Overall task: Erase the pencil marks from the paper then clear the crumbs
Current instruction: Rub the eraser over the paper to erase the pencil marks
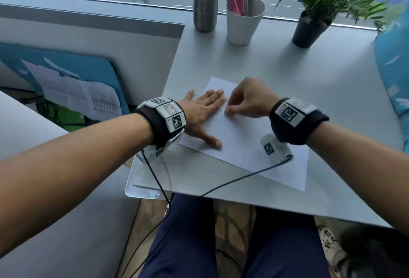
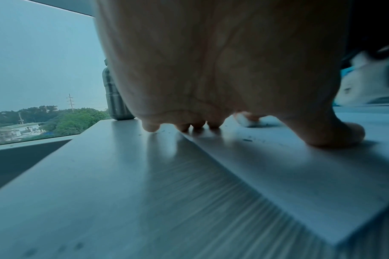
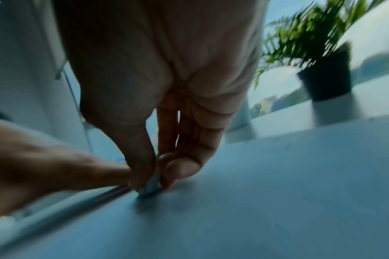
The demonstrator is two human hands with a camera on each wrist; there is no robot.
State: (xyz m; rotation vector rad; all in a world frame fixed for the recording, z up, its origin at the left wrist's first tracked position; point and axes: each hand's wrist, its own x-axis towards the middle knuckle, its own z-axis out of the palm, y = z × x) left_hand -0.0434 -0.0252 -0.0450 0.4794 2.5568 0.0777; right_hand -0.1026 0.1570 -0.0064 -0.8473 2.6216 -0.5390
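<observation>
The paper, a white sheet, is seen at the centre of the head view, lying askew on the grey table. It is pressed flat by the left hand, whose fingers are held straight and spread across the sheet's left part, with the thumb laid near its lower left edge. A small white eraser is pinched between the thumb and curled fingers of the right hand, and its lower end is set against the paper just right of the left fingertips. In the right wrist view the eraser is blurred. Dark crumbs are scattered on the sheet near the left thumb, as shown low in the left wrist view. Along the upper edge of the head view a metal bottle, a white cup of pens and a potted plant are lined up by the window.
</observation>
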